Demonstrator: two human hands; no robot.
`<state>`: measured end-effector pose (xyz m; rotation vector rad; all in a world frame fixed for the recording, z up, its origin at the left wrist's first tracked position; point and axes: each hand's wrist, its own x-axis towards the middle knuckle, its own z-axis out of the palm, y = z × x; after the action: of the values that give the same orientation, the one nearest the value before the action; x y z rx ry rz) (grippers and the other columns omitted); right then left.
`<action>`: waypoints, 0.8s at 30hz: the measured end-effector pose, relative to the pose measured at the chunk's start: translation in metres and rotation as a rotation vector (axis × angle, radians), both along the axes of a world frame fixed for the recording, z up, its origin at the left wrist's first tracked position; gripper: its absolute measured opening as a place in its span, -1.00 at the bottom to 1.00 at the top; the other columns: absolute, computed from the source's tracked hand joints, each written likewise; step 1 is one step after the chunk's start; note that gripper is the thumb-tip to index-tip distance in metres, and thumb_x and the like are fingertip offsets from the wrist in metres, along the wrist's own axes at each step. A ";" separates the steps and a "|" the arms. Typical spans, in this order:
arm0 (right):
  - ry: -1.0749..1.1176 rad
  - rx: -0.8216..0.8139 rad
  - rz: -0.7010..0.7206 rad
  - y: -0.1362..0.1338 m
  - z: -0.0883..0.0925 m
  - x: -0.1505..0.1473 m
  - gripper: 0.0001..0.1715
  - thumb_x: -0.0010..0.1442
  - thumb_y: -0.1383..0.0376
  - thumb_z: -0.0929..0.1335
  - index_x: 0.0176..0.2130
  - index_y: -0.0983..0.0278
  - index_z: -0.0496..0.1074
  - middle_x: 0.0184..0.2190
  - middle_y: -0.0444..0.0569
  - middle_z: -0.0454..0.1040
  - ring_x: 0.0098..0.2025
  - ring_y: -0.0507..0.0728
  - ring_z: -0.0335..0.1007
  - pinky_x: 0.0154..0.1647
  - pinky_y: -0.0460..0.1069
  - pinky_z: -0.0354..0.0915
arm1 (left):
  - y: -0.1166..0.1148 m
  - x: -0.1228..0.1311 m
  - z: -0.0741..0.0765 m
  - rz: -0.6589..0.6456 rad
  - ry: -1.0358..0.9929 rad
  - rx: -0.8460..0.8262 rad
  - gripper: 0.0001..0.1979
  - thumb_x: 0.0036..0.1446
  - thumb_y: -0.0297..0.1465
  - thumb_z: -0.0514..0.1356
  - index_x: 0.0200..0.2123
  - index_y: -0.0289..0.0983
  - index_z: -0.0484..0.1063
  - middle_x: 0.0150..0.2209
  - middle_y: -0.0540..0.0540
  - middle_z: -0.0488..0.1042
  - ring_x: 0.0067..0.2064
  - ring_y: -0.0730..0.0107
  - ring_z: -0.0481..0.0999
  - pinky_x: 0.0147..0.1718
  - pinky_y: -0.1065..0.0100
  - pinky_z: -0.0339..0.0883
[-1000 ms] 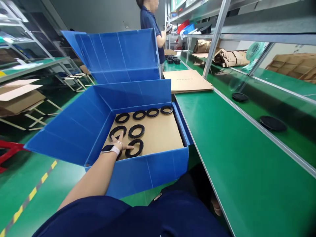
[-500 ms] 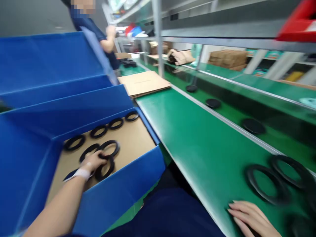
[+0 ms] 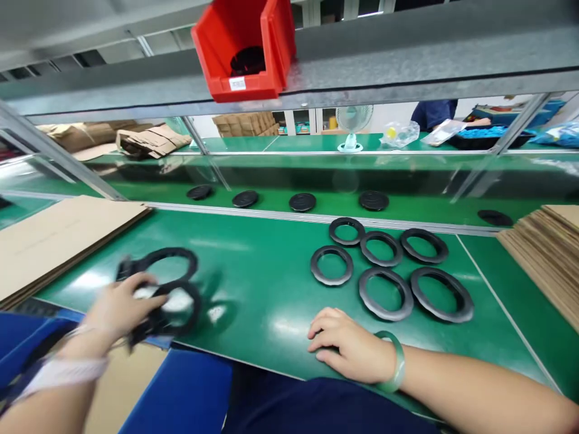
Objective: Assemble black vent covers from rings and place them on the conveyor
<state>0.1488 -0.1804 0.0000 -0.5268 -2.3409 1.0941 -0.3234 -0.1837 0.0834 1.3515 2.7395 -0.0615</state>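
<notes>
My left hand (image 3: 120, 307) is raised over the left part of the green work surface (image 3: 257, 289), its fingers closed on black rings (image 3: 195, 306). At least two rings show, fanned apart and blurred by motion; the hand covers part of them. My right hand (image 3: 348, 346) lies palm down near the front edge of the surface, holding nothing, its fingers loosely stretched. Beyond it, several flat black rings (image 3: 332, 280) lie grouped on the green surface. Below my left arm is the blue box (image 3: 181, 392) with a cardboard sheet (image 3: 122, 386) inside.
Cardboard sheets (image 3: 67, 241) are stacked at the left, with another cardboard stack (image 3: 543, 259) at the right. Black discs (image 3: 302, 202) sit in a row on the green strip behind the metal rail. Overhead, a shelf (image 3: 384, 60) carries a red bin (image 3: 246, 87).
My left hand has come up out of the blue box with black rings and is over the green surface. The view has swung right. My right hand still rests on the surface.
</notes>
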 end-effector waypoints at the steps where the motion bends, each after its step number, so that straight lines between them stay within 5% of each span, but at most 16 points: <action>1: 0.004 0.004 0.002 0.000 -0.001 0.000 -0.64 0.17 0.58 0.54 -0.11 0.23 0.57 -0.07 -0.11 0.49 0.04 0.17 0.30 0.14 0.08 0.16 | 0.026 0.018 -0.003 -0.074 -0.016 -0.026 -0.51 0.04 -0.09 0.13 -0.01 -0.19 0.40 -0.31 -0.09 0.47 -0.27 0.15 0.55 -0.21 0.30 0.42; 6: 0.000 0.026 0.004 0.000 -0.006 0.002 -0.68 0.17 0.53 0.56 -0.13 0.22 0.57 -0.06 -0.11 0.49 0.05 0.19 0.30 0.12 0.07 0.16 | 0.133 0.120 -0.029 -0.345 -0.093 -0.134 -0.19 -0.10 0.16 0.28 0.19 -0.07 0.37 -0.03 -0.22 0.47 -0.03 -0.04 0.55 0.03 0.14 0.39; 13: -0.031 0.026 -0.005 0.003 -0.011 -0.001 -0.68 0.10 0.48 0.62 -0.19 0.22 0.58 -0.09 -0.15 0.50 0.03 0.17 0.31 0.07 0.06 0.16 | 0.189 0.220 -0.047 -0.459 -0.109 -0.066 -0.05 -0.04 0.34 0.13 0.33 -0.01 0.20 0.19 -0.37 0.30 0.10 -0.25 0.49 0.05 -0.05 0.38; 19: -0.019 -0.005 0.010 0.005 -0.006 0.004 -0.60 0.05 0.55 0.61 -0.17 0.20 0.57 -0.06 -0.14 0.48 0.05 0.18 0.30 0.13 0.06 0.19 | 0.182 0.259 -0.051 -0.435 -0.154 0.080 -0.02 0.08 0.31 0.08 0.42 -0.09 0.05 0.34 -0.49 0.11 0.13 -0.39 0.46 0.00 -0.15 0.40; 24: -0.028 0.019 0.088 0.007 -0.007 0.020 -0.68 0.29 0.47 0.44 -0.01 0.15 0.51 0.08 -0.06 0.41 0.18 0.23 0.23 0.23 0.11 0.26 | 0.115 0.210 -0.037 -0.455 -0.230 0.322 -0.21 0.19 0.19 0.12 0.39 0.08 0.04 0.43 -0.07 0.08 0.26 0.07 0.38 0.16 0.20 0.35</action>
<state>0.1685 -0.1737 -0.0072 -0.4386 -2.4165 1.1087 -0.1133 -0.0684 0.0466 1.9031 2.2738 0.4918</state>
